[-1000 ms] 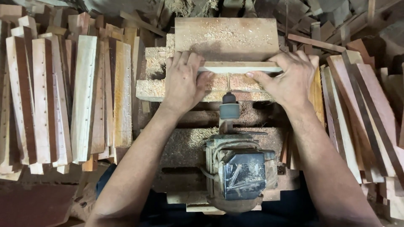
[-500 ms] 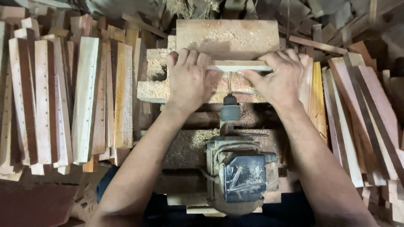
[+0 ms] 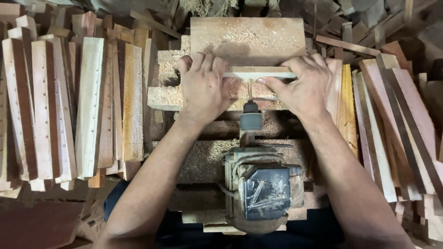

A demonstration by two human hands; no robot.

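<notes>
We see both hands pressed on a pale wooden strip (image 3: 259, 72) that lies crosswise on a sawdust-covered wooden bench (image 3: 244, 39), just in front of a raised wooden block at the back. The left hand (image 3: 203, 87) lies flat over the strip's left end, its fingers (image 3: 205, 64) held together and stretched forward, palm down on the wood and the sawdust beside it. The right hand (image 3: 307, 85) covers the strip's right end; its fingers curl over the far edge while the thumb (image 3: 274, 84) presses against the near edge, so the strip is pinched between them.

Directly below the middle of the strip stands a drill chuck (image 3: 250, 117) with a thin bit (image 3: 249, 88) pointing up toward the near edge of the strip. The bit's tip appears to touch the wood, though we cannot tell for sure from this angle. The chuck is mounted on a dusty electric motor (image 3: 263, 186) set nearer the person's body, between the two forearms.

To the left, a stack of wooden slats (image 3: 87, 106) lies side by side, several showing rows of small holes along their edges. To the right, another pile of slats (image 3: 397, 120), some reddish and some pale, leans at a slant. Sawdust (image 3: 203, 159) coats the bench around the motor.
</notes>
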